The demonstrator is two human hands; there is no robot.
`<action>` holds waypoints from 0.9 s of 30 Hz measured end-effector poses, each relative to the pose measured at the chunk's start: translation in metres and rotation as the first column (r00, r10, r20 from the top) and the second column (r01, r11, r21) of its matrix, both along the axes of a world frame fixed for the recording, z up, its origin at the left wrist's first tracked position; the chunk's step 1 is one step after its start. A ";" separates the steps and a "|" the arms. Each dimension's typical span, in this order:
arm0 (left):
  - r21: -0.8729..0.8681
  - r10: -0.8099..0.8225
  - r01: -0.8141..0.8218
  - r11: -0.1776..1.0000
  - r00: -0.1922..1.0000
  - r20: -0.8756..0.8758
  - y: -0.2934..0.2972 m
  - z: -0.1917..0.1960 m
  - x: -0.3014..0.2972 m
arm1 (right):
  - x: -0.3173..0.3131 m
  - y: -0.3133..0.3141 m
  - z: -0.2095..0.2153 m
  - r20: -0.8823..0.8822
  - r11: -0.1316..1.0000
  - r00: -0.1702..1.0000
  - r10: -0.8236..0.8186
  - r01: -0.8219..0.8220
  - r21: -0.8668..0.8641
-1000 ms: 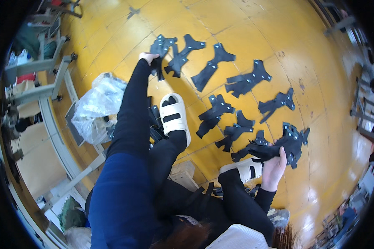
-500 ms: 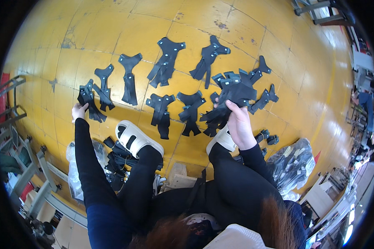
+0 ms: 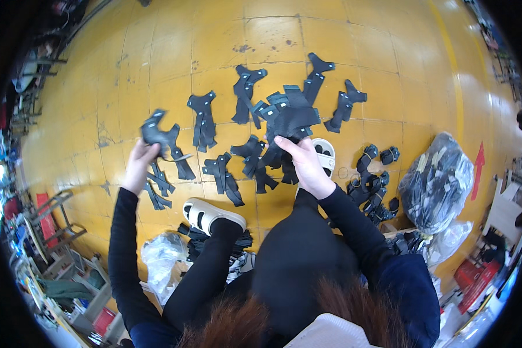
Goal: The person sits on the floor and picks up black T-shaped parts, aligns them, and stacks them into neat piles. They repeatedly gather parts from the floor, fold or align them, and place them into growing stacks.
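Between the thumb and fingers of my left hand (image 3: 138, 167) is a dark cut fabric piece (image 3: 154, 129), raised off the floor at the left end of a row. My right hand (image 3: 307, 171) grips a fanned stack of black fabric pieces (image 3: 294, 118) with small pale labels, thumb on top. Similar black pieces lie crossed in small piles on the yellow floor: one pile (image 3: 203, 119) to the right of my left hand, another pile (image 3: 223, 177) nearer to me. Part of the pile under the right-hand stack is hidden.
My feet wear cream slippers (image 3: 214, 216). On the right lie several rolled black bundles (image 3: 377, 185) and a clear plastic bag (image 3: 438, 182) of dark pieces. A second clear bag (image 3: 163, 255) stands by my left leg. A metal frame (image 3: 55, 220) is at far left.
My left hand has lifted a dark piece from the leftmost pile. The stack stays in my right hand. The view has shifted, showing more rolled bundles at the right.
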State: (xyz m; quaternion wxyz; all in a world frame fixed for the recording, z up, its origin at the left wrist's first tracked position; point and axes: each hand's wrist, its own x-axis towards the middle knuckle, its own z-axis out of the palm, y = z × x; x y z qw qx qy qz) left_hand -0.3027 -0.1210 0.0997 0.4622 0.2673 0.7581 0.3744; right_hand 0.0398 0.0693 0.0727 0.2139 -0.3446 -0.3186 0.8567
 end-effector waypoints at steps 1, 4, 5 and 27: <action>0.111 0.027 -0.042 0.993 0.991 0.134 0.030 0.012 0.038 | 0.006 -0.002 0.003 0.002 0.999 0.999 -0.039 0.039 0.019; 0.221 0.059 -0.195 0.956 0.860 0.507 0.087 0.049 0.150 | 0.020 -0.005 0.022 -0.018 0.993 0.993 -0.117 0.117 -0.011; 0.201 0.066 -0.188 0.961 0.866 0.497 0.098 0.063 0.182 | 0.030 -0.002 0.032 -0.031 0.999 0.999 0.026 -0.025 0.043; 0.095 -0.482 0.523 0.847 0.830 -0.280 0.090 0.129 0.200 | 0.063 -0.069 0.133 -0.311 0.657 0.879 -0.362 0.477 0.584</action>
